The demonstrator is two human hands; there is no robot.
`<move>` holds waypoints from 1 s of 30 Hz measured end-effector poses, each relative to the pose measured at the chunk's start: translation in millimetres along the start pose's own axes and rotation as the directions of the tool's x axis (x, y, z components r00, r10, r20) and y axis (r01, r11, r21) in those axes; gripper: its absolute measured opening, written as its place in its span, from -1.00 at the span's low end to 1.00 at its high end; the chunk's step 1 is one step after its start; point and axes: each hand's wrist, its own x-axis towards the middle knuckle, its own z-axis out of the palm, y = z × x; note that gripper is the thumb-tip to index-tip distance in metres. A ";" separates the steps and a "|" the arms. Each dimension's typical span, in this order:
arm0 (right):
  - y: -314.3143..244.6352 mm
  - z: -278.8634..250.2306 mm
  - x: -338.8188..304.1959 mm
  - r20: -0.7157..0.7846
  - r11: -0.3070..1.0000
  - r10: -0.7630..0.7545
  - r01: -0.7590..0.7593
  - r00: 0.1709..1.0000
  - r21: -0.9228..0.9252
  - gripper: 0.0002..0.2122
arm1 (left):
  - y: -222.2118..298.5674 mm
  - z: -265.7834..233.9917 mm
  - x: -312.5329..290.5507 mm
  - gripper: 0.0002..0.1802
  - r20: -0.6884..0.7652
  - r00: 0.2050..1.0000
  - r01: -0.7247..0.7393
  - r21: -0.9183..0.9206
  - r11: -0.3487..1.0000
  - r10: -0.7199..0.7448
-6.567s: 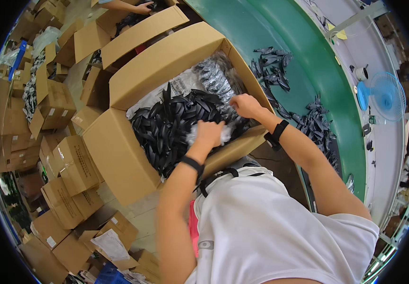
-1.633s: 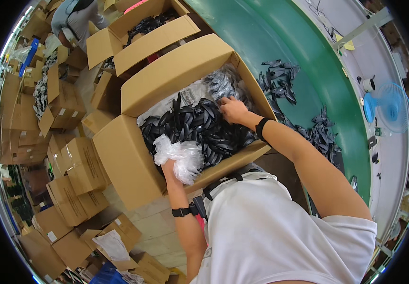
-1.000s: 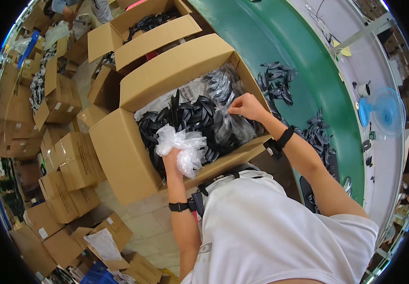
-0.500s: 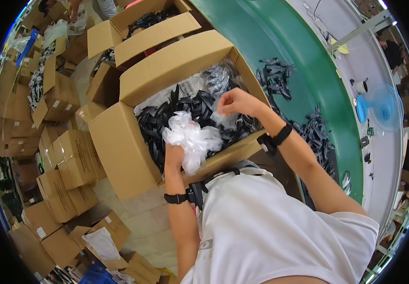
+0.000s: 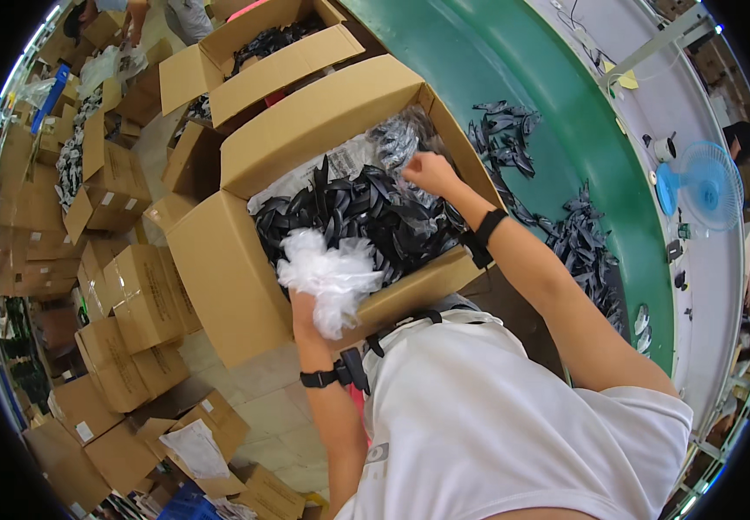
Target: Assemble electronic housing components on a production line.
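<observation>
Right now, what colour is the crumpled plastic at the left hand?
The plastic is translucent white, shown in the head view.

Plastic bag bundle [image 5: 330, 276]: translucent white, crumpled, bunched in left hand [image 5: 303, 305], above carton's near-left part. Black curved parts [image 5: 362, 204]: glossy, loose heap, mixed angles, inside carton [image 5: 314, 113]. Carton: brown cardboard, flaps open. Clear-bagged parts [image 5: 397, 139]: piled in its far-right corner.

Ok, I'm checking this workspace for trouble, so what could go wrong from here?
The crumpled, translucent white plastic bundle at the left hand covers some shiny black curved pieces, so those might be overlooked. The pieces lie crisscrossed and overlapping in the open brown cardboard box, so they could scratch one another.
</observation>
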 end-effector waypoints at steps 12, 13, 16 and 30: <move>-29.8 17.2 -0.1 0.248 0.988 -0.156 0.157 0.956 0.016 -0.77 | 9.4 -2.7 48.8 -0.45 -0.103 0.985 0.127 -0.132 0.983 -0.141; -40.1 4.1 -13.9 0.256 0.987 -0.157 0.160 0.954 0.010 -0.77 | 8.9 0.3 43.1 -0.45 -0.114 0.981 0.137 -0.151 0.979 -0.155; -55.3 -11.2 -46.2 0.424 0.955 -0.174 0.258 0.889 -0.149 -0.81 | 7.9 1.2 35.1 -0.45 -0.127 0.973 0.164 -0.205 0.965 -0.193; -4.1 36.0 -43.9 0.521 0.501 -0.258 0.573 0.814 -0.648 -0.79 | 10.3 2.7 43.3 -0.45 -0.122 0.929 0.277 -0.395 0.876 -0.349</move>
